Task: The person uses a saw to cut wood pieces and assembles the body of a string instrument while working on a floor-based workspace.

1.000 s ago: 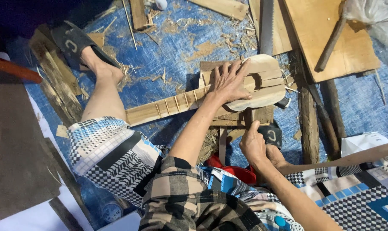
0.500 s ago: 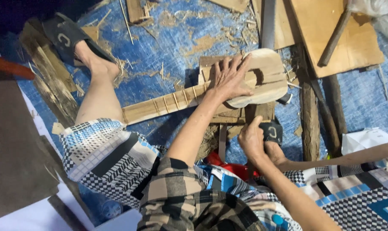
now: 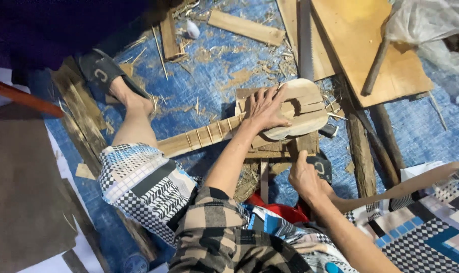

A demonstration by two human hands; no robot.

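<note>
Little has shifted: my left hand (image 3: pixel 266 108) still presses flat on the unfinished wooden instrument (image 3: pixel 249 126); right hand (image 3: pixel 304 177) stays clenched around a dark tool (image 3: pixel 321 167), so I'd keep the body pinned firmly

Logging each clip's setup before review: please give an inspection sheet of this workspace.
Surface: blue tarp on the floor, strewn with wood shavings.
Job's things: small unfinished wooden stringed instrument, fretted neck pointing left, lying on a wooden block.
Hands: left hand spread flat on the instrument body; right hand gripping a dark tool handle below it.
Clutter: wood offcut, plywood board, saw blade, stick, clear plastic sheet.
Cables: nothing seen.
Surroundings: person's sandalled foot on the tarp; patterned cloth at right.
</note>
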